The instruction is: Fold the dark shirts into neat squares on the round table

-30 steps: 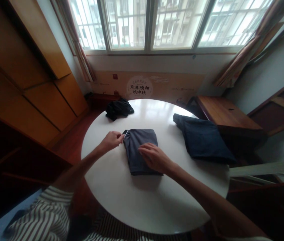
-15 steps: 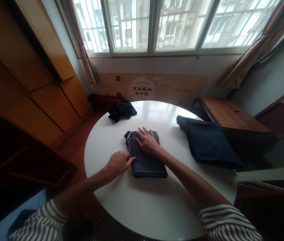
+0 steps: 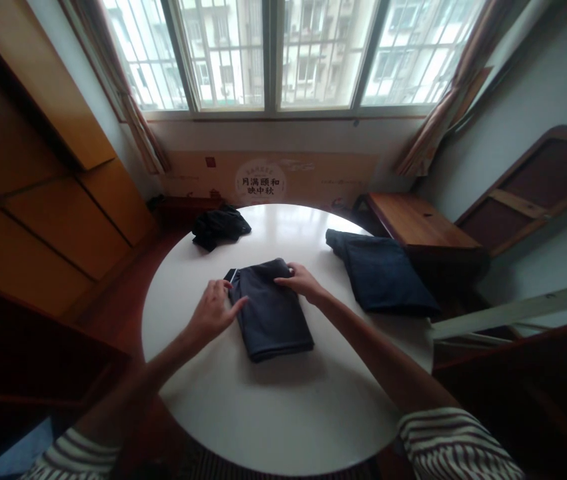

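A dark grey garment [image 3: 273, 313], folded into a neat rectangle, is in front of me over the white round table. A shadow under its near edge suggests it is slightly raised. My left hand [image 3: 213, 308] grips its left side, thumb on top and fingers at the edge. My right hand [image 3: 303, 281] pinches its far right corner, with the thumb over the cloth and the fingertips hidden behind it. At its far left corner a black piece with a white strip sticks out. Whether it is trousers or a top I cannot tell.
On the white round table [image 3: 283, 427] lie a crumpled black garment [image 3: 221, 227] at the far left and a folded navy garment [image 3: 386, 277] at the right. A wooden desk [image 3: 418, 220] stands beyond the right edge, wooden cabinets [image 3: 53, 227] at the left.
My right hand has gone from lying flat on the garment to gripping its far right corner. My left hand has moved up along its left edge. The view has turned right.
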A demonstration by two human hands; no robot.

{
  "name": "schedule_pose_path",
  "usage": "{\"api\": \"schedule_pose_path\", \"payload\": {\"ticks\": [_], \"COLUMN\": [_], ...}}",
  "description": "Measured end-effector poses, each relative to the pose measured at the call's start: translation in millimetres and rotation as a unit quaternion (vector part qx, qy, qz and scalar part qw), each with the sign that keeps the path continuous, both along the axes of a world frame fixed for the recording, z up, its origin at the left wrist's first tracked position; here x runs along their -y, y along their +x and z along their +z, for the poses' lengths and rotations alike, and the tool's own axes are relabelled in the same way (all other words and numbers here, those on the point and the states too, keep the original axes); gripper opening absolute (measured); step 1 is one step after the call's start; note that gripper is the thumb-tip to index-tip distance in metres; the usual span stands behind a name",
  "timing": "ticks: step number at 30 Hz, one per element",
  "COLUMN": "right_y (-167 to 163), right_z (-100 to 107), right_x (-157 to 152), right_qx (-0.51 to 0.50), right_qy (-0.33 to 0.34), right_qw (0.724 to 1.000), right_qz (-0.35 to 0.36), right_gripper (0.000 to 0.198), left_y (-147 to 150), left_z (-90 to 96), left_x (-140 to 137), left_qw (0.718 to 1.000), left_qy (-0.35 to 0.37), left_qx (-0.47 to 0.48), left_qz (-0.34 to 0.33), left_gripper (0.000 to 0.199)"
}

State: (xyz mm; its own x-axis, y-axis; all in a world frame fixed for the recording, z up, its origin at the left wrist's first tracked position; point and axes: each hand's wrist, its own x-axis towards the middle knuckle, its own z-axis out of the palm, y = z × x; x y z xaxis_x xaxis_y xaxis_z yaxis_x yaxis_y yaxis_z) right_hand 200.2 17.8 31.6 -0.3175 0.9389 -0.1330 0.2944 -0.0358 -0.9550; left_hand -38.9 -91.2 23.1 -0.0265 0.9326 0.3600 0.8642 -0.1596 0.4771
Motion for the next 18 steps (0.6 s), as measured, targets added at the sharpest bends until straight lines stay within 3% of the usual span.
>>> {"api": "schedule_pose_path", "payload": {"ticks": [3,5,8,10,14,16,18], "right_y": [-5,-4,1,6,18,25,34], "right_z": [0,0,7,16,46,64,83], "right_x": [11,15,18,19,26,32,36], "right_qx": [-0.014,-0.03,-0.116,-0.193,-0.268,-0.278,-0.285], "right_qy": [0.082,0.105,0.07,0.042,0.054,0.084,0.113], "right_qw": [0.996,0.991,0.986,0.975,0.957,0.953,0.949], "right_qz": [0.042,0.079,0.101,0.105,0.096,0.091,0.076], "right_gripper": [0.039,0.036,0.037,0.04,0.04,0.039,0.039], "left_y": [-17,-20,-13,-4,11,20,33], "left_z": [-5.5,-7.2,-4.6,-1.4,-1.1,-2.6,-1.4], "left_x": [-13,-8,10,19,14,1,-16], "left_qw": [0.993,0.974,0.929,0.935,0.98,0.972,0.94], "left_qy": [-0.063,-0.17,-0.318,-0.309,-0.145,-0.145,-0.181], "left_qx": [0.081,0.148,0.189,0.169,0.129,0.169,0.258], "left_qz": [0.058,0.038,-0.026,-0.048,-0.055,-0.079,-0.133], "left_gripper": [0.051,0.056,0.058,0.056,0.048,0.049,0.056]}}
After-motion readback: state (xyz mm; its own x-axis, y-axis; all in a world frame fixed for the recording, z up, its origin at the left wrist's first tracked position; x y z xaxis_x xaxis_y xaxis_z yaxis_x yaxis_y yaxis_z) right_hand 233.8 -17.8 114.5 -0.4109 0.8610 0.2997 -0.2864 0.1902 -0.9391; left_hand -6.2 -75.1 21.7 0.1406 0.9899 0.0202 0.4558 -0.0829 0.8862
